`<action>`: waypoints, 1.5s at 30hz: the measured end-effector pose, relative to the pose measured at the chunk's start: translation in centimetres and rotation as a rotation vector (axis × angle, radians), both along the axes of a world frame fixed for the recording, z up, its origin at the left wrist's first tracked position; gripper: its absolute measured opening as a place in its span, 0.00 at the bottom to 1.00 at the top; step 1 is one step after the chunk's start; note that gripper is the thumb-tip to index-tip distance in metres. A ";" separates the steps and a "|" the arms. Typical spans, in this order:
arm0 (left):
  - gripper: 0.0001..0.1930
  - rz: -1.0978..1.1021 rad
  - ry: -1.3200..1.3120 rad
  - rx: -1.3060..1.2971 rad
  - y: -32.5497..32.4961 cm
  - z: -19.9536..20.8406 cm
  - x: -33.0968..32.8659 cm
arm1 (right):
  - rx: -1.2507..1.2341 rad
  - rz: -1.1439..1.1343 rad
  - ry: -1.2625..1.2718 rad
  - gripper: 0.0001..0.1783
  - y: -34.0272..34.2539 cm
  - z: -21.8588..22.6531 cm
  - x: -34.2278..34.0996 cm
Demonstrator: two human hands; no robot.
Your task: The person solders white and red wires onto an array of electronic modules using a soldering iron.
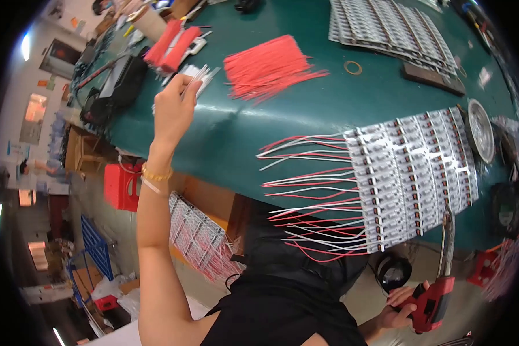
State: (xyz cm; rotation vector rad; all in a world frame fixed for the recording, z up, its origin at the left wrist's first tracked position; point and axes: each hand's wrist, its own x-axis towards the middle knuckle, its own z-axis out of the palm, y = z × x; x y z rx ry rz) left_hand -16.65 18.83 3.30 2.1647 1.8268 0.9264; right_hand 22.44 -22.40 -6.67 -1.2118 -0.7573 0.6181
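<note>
While hands [176, 108] grip wires [200, 75], red tool [434, 305], panel markings [410, 180] illegible

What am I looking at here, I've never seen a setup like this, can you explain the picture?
There is no machine arm here, only a person's two bare hands. The single picture comes from a wide fisheye camera worn on the head, looking down, so straight edges bend near its rim. The left hand pinches thin white wires. The right hand holds a red-and-black hand tool with a long front end. On the green table lie a pile of red wires, a sheet of small boards with red and white leads sticking out leftward, and more sheets toward the back right.
</note>
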 end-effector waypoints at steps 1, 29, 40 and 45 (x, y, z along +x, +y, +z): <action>0.07 -0.075 -0.061 -0.035 -1.0 0.7 2.5 | -0.038 -0.178 -0.092 0.40 1.4 1.6 -2.2; 0.07 -0.737 -0.257 -0.251 -17.2 -2.8 24.7 | -0.266 0.045 0.278 0.22 -3.9 4.6 -3.7; 0.06 -0.711 -0.233 -0.329 -17.3 -2.3 24.7 | -0.313 -0.029 -0.001 0.19 -5.0 3.7 -4.0; 0.07 -0.751 -0.269 -0.181 -17.2 -3.3 24.7 | -0.194 -0.027 0.220 0.47 -3.2 3.6 -4.4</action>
